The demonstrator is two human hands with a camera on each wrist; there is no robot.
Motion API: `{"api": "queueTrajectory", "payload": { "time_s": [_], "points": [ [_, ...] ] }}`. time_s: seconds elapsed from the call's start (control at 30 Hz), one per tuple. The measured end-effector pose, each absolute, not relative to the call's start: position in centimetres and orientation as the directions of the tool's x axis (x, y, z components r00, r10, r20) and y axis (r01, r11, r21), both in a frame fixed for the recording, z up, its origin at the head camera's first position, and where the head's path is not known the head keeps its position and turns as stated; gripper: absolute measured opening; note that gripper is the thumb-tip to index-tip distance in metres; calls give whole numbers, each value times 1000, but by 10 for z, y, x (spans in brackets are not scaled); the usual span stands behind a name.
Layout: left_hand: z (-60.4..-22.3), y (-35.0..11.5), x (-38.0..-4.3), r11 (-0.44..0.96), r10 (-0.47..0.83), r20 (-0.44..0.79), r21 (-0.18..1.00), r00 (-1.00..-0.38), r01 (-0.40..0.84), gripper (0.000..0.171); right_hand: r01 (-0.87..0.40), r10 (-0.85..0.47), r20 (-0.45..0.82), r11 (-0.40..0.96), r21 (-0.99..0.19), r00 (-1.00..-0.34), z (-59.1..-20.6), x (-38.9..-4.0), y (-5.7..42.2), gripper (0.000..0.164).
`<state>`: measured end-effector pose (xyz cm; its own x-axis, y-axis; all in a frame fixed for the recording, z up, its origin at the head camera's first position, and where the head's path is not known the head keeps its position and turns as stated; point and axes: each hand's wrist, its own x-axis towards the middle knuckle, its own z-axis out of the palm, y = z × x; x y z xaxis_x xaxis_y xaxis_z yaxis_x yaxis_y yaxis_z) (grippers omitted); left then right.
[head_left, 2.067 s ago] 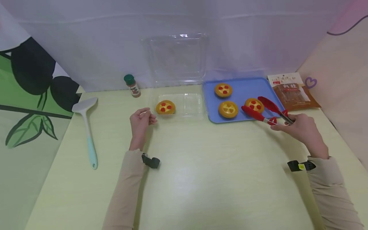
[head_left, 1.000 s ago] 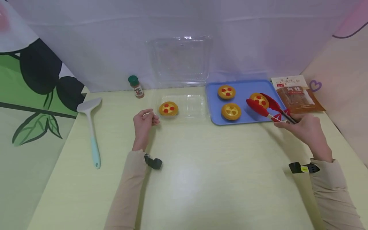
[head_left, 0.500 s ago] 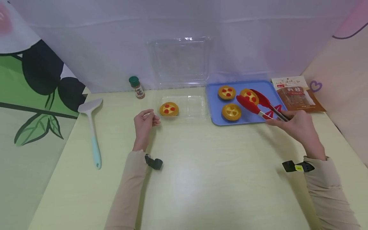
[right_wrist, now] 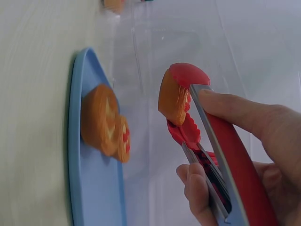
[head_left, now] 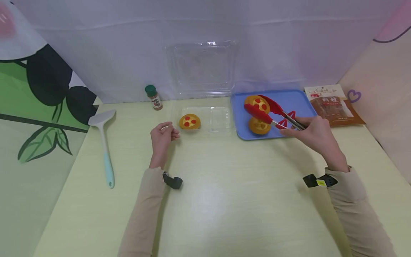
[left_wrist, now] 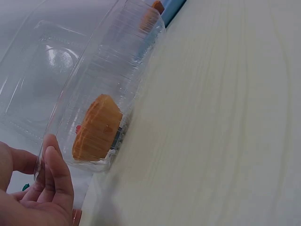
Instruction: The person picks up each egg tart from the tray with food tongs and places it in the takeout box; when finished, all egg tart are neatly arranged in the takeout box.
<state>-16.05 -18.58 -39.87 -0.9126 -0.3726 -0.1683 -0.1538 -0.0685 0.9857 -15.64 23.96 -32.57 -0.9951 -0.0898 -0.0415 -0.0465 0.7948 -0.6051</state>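
My right hand (head_left: 314, 137) grips red-tipped metal tongs (head_left: 258, 113), which clamp an egg tart (right_wrist: 170, 100) with red topping. In the right wrist view that tart is raised off the blue tray (head_left: 282, 98). Two more tarts lie on the tray: a plain yellow one (head_left: 259, 127) and a red-topped one (right_wrist: 124, 141), mostly covered by the held tart in the head view. My left hand (head_left: 161, 141) pinches the near-left rim of a clear plastic container (head_left: 213, 119), its lid (head_left: 202, 67) standing up behind. Inside, at the left end, sits one red-topped tart (head_left: 189, 121).
A green-capped seasoning bottle (head_left: 154, 98) stands left of the container. Farther left lies a spatula (head_left: 107, 153) with a pale blue handle. A brown snack packet (head_left: 332, 105) is at the tray's right. A curtain (head_left: 128, 53) hangs along the table's back edge.
The tongs have closed on the tart at the tray's right side, lifted it and carried it left over the other tarts. My left hand keeps its hold on the container rim.
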Motion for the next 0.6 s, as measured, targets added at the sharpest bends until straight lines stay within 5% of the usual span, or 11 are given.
{"api": "queueTrajectory", "payload": {
  "time_s": [0.3,0.6],
  "points": [
    [-398,-185,-160,-83,-385,-131,991,-913,-108,29,-85,-163,-70,777,-624,-984,-318,-168,201,82],
    [-400,-186,-160,-74,-373,-158,987,-914,-141,32,-102,-220,-104,756,-647,-970,-321,-184,168,71]
  ]
}}
